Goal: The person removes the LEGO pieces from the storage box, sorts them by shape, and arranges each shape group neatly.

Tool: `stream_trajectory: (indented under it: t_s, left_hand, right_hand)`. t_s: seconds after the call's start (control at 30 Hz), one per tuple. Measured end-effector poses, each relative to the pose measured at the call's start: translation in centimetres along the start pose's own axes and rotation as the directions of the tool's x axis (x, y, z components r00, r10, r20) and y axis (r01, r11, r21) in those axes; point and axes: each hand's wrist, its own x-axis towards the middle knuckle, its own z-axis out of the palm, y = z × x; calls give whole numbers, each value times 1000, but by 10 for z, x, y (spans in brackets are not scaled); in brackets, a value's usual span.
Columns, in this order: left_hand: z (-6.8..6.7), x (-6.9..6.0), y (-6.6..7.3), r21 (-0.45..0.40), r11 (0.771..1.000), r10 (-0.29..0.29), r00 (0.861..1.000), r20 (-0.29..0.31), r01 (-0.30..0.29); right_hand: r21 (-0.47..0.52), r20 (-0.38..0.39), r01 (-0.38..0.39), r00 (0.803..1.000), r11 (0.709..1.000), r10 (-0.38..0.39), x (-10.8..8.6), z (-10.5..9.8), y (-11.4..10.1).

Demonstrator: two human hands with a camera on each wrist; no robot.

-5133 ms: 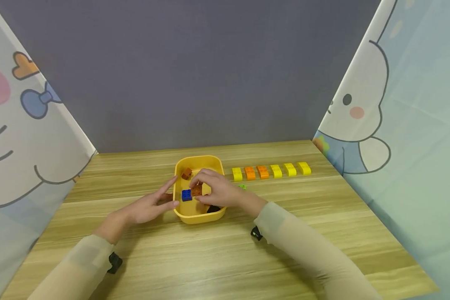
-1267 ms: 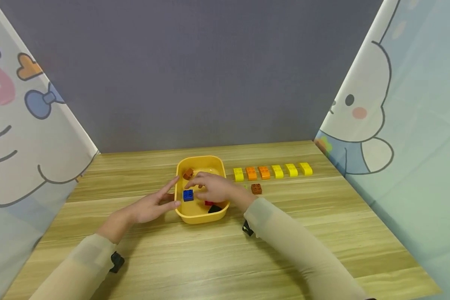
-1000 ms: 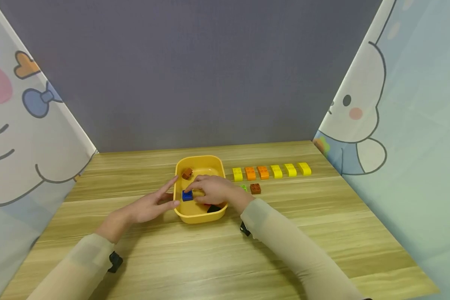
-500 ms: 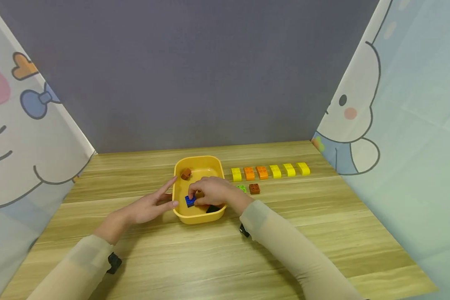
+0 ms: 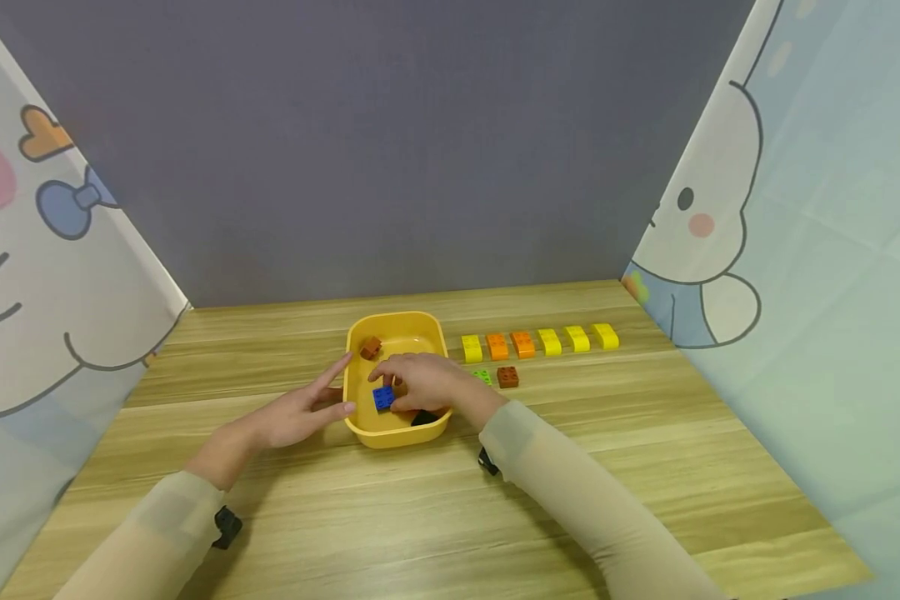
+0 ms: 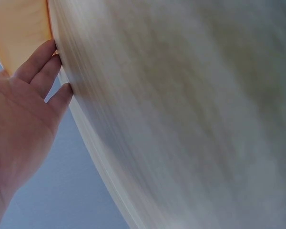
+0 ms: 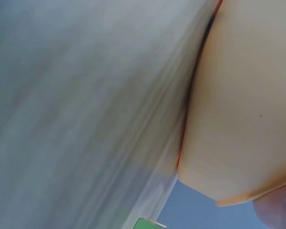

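A yellow box stands on the wooden table, with a blue brick, a reddish-brown brick and a black piece inside. My right hand reaches in over the right rim. Its thumb meets the blue brick's right side, and the fingers spread over the brick's far side; whether they grip it is unclear. My left hand touches the box's left side with extended fingers, and the left wrist view has those fingers against the wall too. Only the box wall and a bit of hand show in the right wrist view.
Right of the box, a back row runs from a yellow brick through two orange bricks to several yellow ones. Before it sit a partly hidden green brick and a brown brick. A grey wall stands behind.
A brown brick from the box now lies on the table beside the green one. My right hand has returned to the box and shifted the blue brick slightly right. My left hand stays put.
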Motion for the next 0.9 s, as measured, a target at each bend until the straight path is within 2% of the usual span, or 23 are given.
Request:
stream_trajectory:
  t_s: [0.13,0.37,0.67,0.77,0.9]
  left_hand:
    - [0,0,-1,8,1000,-3,1000,-2,3]
    - [0,0,0,5,1000,3,1000,-2,-3]
    - [0,0,-2,11,1000,2,1000,-3,-2]
    - [2,1,-3,6,1000,1,1000,-2,-1]
    - [2,1,-4,1,1000,-9,1000,-7,9]
  right_hand:
    - [-43,8,14,1000,999,-14,1,1,0]
    - [-5,-17,28,999,1000,-28,-1,0,-1]
    - [-67,-96,136,985,988,-142,-6,-3,-1]
    - [-15,-117,145,982,989,-146,-10,-6,0]
    - [133,-161,145,979,980,-123,-19,-16,4]
